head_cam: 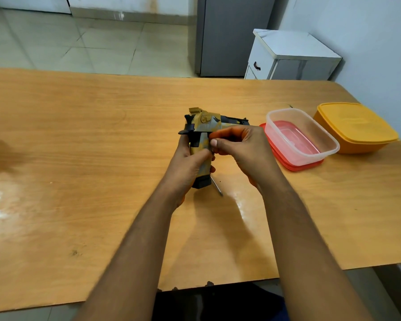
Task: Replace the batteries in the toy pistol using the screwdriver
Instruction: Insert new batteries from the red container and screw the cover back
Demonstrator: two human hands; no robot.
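Two hands: both are on the toy pistol [205,137], which I'm using as my landmark for everything below.
Toy pistol: yellow and grey with black bits, held just above the wooden table [102,140] near its middle, barrel pointing right, grip pointing down toward me.
Left hand [190,163]: wrapped around the pistol's grip from the left side, thumb lying across the front of it, fingers curled behind. Solid hold as far as I can see.
Right hand [239,147]: right up against the pistol's right side, fingers bent, thumb and fingertips bunched at the grip just below the trigger area. Looks like a pinch on something there, but I honestly can't tell what it's pinching, too small and a bit blurry.
Screwdriver [217,186]: only a thin metal shaft shows, poking out down and to the right of the pistol's butt, tip toward me. Its handle is hidden, so I can't tell which hand has it.
Clear container [302,135]: right of the pistol, open, sitting on a red lid [294,164].
Orange box [357,128]: further right of the pistol, just beyond the clear container, lid on.
White cabinet [292,54]: on the floor past the table's far edge, behind and right of the pistol.
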